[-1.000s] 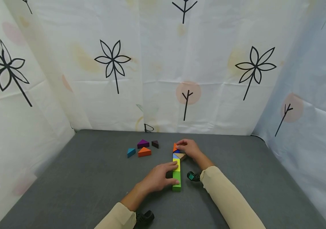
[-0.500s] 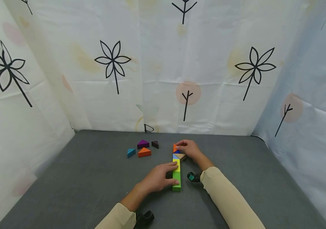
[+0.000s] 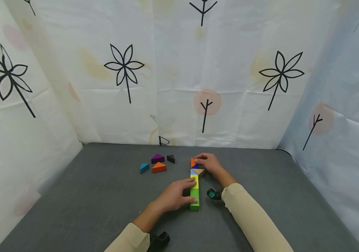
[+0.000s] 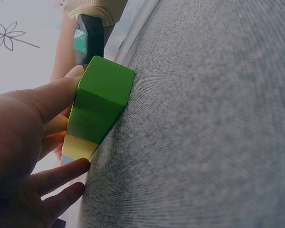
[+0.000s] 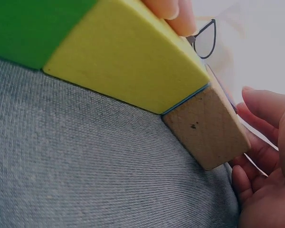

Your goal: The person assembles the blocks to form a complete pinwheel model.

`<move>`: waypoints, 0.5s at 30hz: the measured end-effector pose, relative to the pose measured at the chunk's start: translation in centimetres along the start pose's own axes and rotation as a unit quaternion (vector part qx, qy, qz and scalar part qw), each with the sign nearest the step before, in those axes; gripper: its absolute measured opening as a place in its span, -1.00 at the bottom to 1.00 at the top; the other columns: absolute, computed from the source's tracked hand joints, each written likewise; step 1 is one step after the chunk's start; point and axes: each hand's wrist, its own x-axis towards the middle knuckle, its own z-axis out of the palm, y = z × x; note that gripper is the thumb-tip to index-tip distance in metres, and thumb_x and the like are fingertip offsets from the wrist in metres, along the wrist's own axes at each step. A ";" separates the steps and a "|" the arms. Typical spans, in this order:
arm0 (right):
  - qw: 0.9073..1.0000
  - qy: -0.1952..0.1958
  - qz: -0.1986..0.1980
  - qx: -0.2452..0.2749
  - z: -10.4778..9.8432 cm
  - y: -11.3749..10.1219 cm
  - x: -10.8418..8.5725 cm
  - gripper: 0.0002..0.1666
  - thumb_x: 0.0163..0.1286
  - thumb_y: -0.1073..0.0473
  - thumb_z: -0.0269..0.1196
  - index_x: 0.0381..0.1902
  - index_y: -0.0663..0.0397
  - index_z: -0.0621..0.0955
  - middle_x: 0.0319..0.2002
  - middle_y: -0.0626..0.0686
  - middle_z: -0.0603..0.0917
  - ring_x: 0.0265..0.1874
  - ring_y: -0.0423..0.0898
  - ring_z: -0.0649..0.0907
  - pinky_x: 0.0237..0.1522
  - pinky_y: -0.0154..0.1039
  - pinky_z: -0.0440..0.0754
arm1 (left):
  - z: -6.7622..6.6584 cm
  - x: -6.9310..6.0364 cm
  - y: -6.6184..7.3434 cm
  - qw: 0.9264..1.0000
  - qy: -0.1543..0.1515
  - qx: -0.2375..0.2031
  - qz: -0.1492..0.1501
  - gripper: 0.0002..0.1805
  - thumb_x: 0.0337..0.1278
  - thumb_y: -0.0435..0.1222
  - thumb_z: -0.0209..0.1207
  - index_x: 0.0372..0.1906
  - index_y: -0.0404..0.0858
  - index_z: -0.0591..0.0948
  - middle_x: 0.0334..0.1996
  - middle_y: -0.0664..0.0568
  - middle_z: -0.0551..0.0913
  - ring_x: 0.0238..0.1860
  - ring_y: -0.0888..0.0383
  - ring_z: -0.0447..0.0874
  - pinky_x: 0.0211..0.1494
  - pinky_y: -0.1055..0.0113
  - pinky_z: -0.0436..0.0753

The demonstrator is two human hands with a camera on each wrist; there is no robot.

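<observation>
I monitor a grey tabletop (image 3: pixel 72 196) enclosed by patterned white curtain (image 3: pixel 173 70). Four loose triangular blocks (image 3: pixel 159 167) lie ahead and left of the left hand (image 3: pixel 173 196). That hand is extended: thumb on the green block (image 4: pixel 102 92), fingers at the yellow block (image 5: pixel 118 57). Both belong to a row between the hands; the wooden block (image 5: pixel 206 128) projects toward the right hand (image 3: pixel 209 163), whose fingertips meet the orange block (image 3: pixel 192 162) at the far end. I cannot tell whether they pinch it. Block positions match the earlier frames. Tabletop extends sideways beyond both hands; its far edge lies near the right.
</observation>
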 end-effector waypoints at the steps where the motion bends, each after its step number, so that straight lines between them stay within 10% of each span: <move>1: 1.000 0.002 0.002 0.005 -0.1 0.0 0.0 -0.72 0.39 0.11 0.27 -0.05 0.16 0.69 -0.08 0.10 0.68 -0.06 0.05 0.61 0.09 0.02 0.50 | 0.0 0.0 0.0 1.000 0.001 0.001 0.001 -0.28 0.14 0.13 0.25 0.37 -0.08 0.46 0.39 0.16 0.34 0.38 0.06 0.29 0.35 -0.02 0.31; 15: 0.998 0.043 -0.019 0.032 -2.0 -0.7 -2.0 -0.72 0.40 0.11 0.25 -0.11 0.22 0.68 -0.19 0.08 0.68 -0.12 0.05 0.61 0.00 -0.02 0.54 | 0.1 0.2 0.0 1.000 0.000 -0.007 -0.018 -0.27 0.12 0.14 0.27 0.37 -0.04 0.46 0.39 0.21 0.34 0.39 0.09 0.27 0.36 0.00 0.29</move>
